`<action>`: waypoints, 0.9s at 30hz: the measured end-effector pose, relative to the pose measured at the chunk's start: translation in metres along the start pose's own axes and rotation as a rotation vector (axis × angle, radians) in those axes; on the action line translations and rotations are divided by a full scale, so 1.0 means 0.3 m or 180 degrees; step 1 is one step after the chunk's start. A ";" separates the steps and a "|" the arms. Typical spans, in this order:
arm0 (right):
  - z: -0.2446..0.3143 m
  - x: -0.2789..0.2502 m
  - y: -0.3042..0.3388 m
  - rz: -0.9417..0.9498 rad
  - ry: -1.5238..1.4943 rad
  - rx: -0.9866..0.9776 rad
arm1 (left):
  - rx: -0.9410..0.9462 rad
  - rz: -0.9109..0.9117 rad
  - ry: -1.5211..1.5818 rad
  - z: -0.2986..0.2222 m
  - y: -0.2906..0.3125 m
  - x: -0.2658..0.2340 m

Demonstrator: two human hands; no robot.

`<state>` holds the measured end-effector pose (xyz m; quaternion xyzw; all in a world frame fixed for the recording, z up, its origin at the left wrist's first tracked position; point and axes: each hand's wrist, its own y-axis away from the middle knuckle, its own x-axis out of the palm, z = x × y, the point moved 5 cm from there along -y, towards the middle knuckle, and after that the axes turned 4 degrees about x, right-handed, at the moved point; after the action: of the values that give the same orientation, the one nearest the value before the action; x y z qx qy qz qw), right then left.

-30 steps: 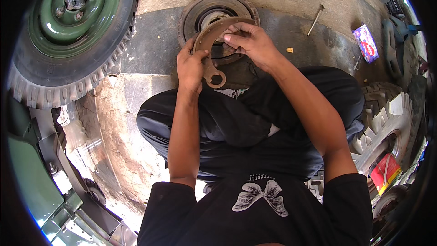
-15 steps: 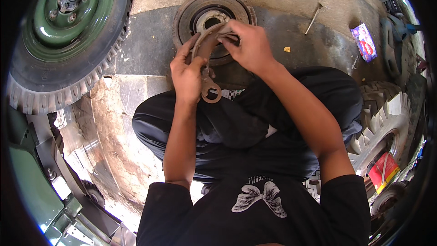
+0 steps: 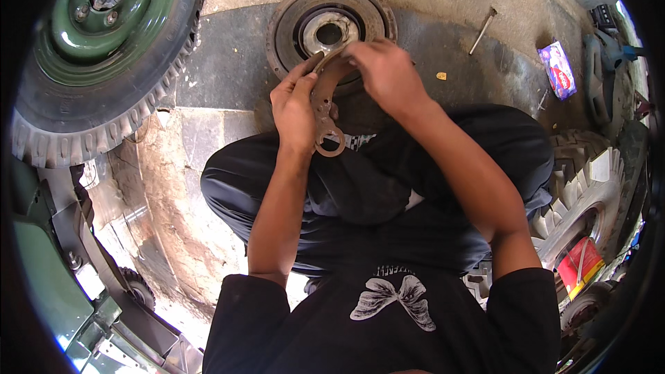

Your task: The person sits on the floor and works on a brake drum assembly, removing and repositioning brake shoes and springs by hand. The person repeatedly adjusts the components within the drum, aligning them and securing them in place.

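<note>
Currently in progress: shoe [image 3: 327,91] held in front of drum [image 3: 305,10].
Judged by its position, the shoe is separate from the drum and being handled; no completed result shows, and how much work is left cannot be told. The drum lies flat on the floor [image 3: 228,62], beyond the shoe. The shoe's upper end overlaps the drum's near rim in view; contact cannot be confirmed. Its ring end points toward the lap. The left hand [image 3: 294,111] is closed around the shoe's outer edge, thumb on the near side. The right hand [image 3: 393,79] is half curled, fingertips at the upper end; blur hides whether they pinch it.
</note>
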<state>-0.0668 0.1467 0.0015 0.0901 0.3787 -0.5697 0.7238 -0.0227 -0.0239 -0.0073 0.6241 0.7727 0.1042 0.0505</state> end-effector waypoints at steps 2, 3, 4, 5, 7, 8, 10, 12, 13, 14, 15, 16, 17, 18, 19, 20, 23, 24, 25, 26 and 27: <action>0.071 0.024 0.038 -0.0125 -0.0126 -0.0561 | 0.0300 -0.0059 -0.0002 0.016 -0.002 -0.008; 0.102 0.031 0.053 -0.0130 -0.0338 -0.0662 | 0.0145 -0.0043 0.0060 0.019 0.003 -0.006; 0.067 0.024 0.043 0.0015 -0.0233 -0.0364 | -0.0010 -0.0028 0.0122 0.015 0.013 -0.005; 0.022 0.011 0.026 0.0138 -0.0145 -0.0058 | -0.0163 -0.0004 0.0157 -0.004 0.022 -0.006; -0.054 -0.013 -0.001 -0.0117 -0.0101 0.0391 | -0.0150 0.0081 0.0122 -0.035 0.027 0.015; -0.018 -0.012 -0.001 -0.0178 -0.0192 0.0096 | -0.0123 0.0095 0.0116 -0.046 0.023 0.018; 0.089 -0.010 0.022 -0.0269 -0.0344 -0.0515 | 0.0062 -0.0001 0.0149 -0.029 0.009 -0.019; 0.118 0.001 0.041 -0.0326 -0.0375 -0.0685 | 0.0206 -0.0067 0.0132 -0.024 0.009 -0.036; 0.083 0.007 0.027 -0.0344 -0.0353 -0.0611 | 0.0285 -0.0096 0.0112 -0.027 -0.002 -0.037; 0.045 0.009 0.014 -0.0387 -0.0323 -0.0507 | 0.0353 -0.0089 0.0077 -0.031 -0.008 -0.035; 0.019 -0.020 -0.020 -0.0630 -0.0264 -0.0504 | 0.0164 -0.0114 0.0087 -0.079 0.014 -0.015; -0.010 -0.035 -0.030 -0.0723 -0.0446 -0.0217 | 0.0966 -0.0049 -0.0465 -0.101 0.006 -0.026; -0.034 -0.054 -0.040 -0.0801 -0.0613 0.0057 | 0.1770 0.0007 -0.0996 -0.133 -0.002 -0.018; -0.054 -0.066 -0.046 -0.0879 -0.0777 0.0331 | 0.1863 0.0007 -0.1096 -0.131 0.007 -0.018; -0.058 -0.072 -0.045 -0.0906 -0.0779 0.0460 | 0.1963 0.0005 -0.1196 -0.134 0.015 -0.016; -0.048 -0.069 -0.037 -0.0894 -0.0794 0.0530 | 0.2052 -0.0003 -0.1300 -0.151 0.030 -0.009; -0.013 -0.049 -0.021 -0.0826 -0.0835 0.0645 | 0.1932 -0.0188 -0.1436 -0.116 0.002 -0.031; -0.009 -0.043 -0.018 -0.0793 -0.0835 0.0624 | 0.1276 -0.0186 -0.0992 -0.125 0.016 -0.004; -0.008 -0.040 -0.014 -0.0761 -0.0834 0.0603 | 0.0617 -0.0181 -0.0550 -0.110 0.023 0.013; 0.003 -0.038 -0.017 -0.0732 -0.0850 0.0510 | 0.0656 -0.0197 -0.0616 -0.106 0.022 0.008; 0.012 -0.035 -0.019 -0.0703 -0.0864 0.0416 | 0.0695 -0.0213 -0.0681 -0.088 0.016 0.001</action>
<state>-0.0709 0.1507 0.0127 0.0171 0.2473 -0.6760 0.6939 -0.0238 -0.0251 0.0194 0.6073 0.7900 -0.0493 0.0678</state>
